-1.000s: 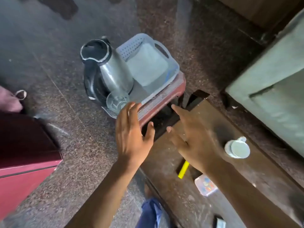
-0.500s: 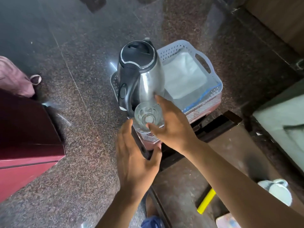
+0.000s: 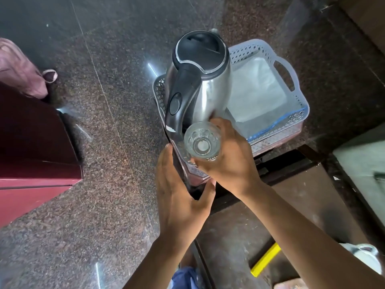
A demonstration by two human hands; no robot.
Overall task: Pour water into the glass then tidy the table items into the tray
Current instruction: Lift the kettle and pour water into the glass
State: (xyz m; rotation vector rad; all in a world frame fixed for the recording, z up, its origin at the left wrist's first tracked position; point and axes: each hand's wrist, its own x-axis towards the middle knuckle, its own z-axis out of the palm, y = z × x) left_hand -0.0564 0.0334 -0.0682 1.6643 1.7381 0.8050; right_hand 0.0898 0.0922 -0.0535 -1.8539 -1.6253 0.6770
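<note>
— Firstly, the hands: what does each one hold?

— Left hand (image 3: pixel 180 203) lies nearest the camera, fingers straight, thumb spread, gripping nothing; its fingertips touch the dark edge of the small table (image 3: pixel 279 163) below the tray. Right hand (image 3: pixel 227 161) sits just beyond it, fingers and thumb curled round the glass (image 3: pixel 202 141).

— Condition of the glass?

— Upright, clear, seen from above. Whether it holds water cannot be told.

— And around that grip?

— Immediately beyond the glass stands the kettle (image 3: pixel 203 80), steel body, black lid closed, black handle toward the left hand. The right hand's fingertips lie against the kettle's lower wall. To the right of the grip and further off is the white perforated tray (image 3: pixel 290 80), lined with a white sheet; the kettle stands at its left end. Tray rests on the reddish table top.

— Anything nearer?

— Below the right forearm, a yellow bar (image 3: pixel 265 259) and a white cup (image 3: pixel 366 255) on a brown surface (image 3: pixel 312 205).
</note>
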